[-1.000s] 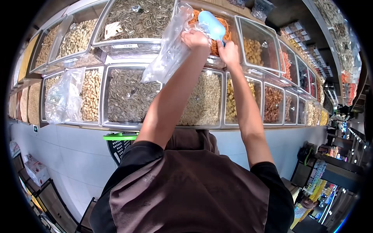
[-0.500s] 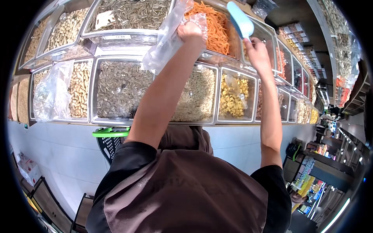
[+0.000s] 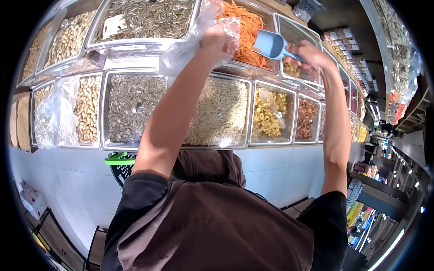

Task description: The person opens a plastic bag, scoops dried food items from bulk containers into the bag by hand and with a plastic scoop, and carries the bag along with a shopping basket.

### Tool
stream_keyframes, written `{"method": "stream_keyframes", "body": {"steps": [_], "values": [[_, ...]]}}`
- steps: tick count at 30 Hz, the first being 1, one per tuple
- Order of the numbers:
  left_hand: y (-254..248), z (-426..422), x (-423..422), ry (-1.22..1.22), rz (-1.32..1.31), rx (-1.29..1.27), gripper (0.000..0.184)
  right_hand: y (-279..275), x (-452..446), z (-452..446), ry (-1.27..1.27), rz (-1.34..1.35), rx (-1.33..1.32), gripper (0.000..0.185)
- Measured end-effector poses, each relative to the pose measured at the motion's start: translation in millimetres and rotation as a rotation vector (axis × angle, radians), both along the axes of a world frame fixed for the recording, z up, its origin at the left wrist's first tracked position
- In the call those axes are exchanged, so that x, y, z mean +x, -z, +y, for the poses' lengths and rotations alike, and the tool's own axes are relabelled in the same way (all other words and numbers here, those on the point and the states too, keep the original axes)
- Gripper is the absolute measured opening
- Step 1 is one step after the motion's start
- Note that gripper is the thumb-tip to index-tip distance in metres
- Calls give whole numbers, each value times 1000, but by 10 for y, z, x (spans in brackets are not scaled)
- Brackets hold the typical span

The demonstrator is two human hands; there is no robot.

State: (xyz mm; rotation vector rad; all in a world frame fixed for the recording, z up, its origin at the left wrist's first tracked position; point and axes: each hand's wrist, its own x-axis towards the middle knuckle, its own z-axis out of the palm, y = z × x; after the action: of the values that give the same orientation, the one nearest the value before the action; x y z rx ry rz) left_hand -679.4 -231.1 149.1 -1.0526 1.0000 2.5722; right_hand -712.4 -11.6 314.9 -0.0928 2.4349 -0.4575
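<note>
My left hand (image 3: 213,38) is closed on a clear plastic bag (image 3: 181,58), which hangs over the left side of a bin and bunches round my fingers. In that bin lie orange shreds (image 3: 246,29) that look like dried strips. My right hand (image 3: 308,55) grips the handle of a light blue scoop (image 3: 270,44). The scoop's mouth points left, at the right part of the orange shreds; whether it touches them I cannot tell. Beneath my right hand is a bin of yellowish pieces (image 3: 291,69), partly covered by a clear lid. My left fingertips are hidden by the bag.
Sunflower seeds (image 3: 149,20) fill the bin to the left, with peanuts (image 3: 72,38) beyond. Lidded front bins hold striped seeds (image 3: 133,106), pale seeds (image 3: 219,108) and yellow pieces (image 3: 269,117). Another plastic bag (image 3: 56,110) lies at front left. A green-handled basket (image 3: 120,160) stands on the floor.
The scoop has swung from upright down to the left, over the orange shreds. My right hand has moved right and turned. My left hand with the bag has shifted slightly left.
</note>
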Motion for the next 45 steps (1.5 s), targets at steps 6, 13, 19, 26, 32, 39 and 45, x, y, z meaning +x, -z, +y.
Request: {"method": "stream_keyframes", "body": {"steps": [6, 13, 19, 26, 32, 39, 45], "values": [[224, -129, -151, 454, 554, -352, 24, 197, -24, -147, 42, 37, -13, 34], [193, 315, -390, 507, 308, -436, 37, 393, 281, -137, 31, 110, -58, 38], [-85, 473, -216, 606, 604, -1004, 35, 768, 545, 127, 191, 205, -257, 41], [-166, 676, -159, 638, 607, -1140, 36, 911, 777, 219, 363, 131, -537, 40], [-280, 601, -82, 525, 635, -1346, 35, 908, 891, 62, 498, -25, -831, 36], [-474, 389, 83, 509, 758, -1418, 33, 1071, 770, -42, 548, -135, -1052, 36], [-567, 199, 552, -140, 915, -1248, 29, 1178, 787, -47, 511, -173, -1122, 36]]}}
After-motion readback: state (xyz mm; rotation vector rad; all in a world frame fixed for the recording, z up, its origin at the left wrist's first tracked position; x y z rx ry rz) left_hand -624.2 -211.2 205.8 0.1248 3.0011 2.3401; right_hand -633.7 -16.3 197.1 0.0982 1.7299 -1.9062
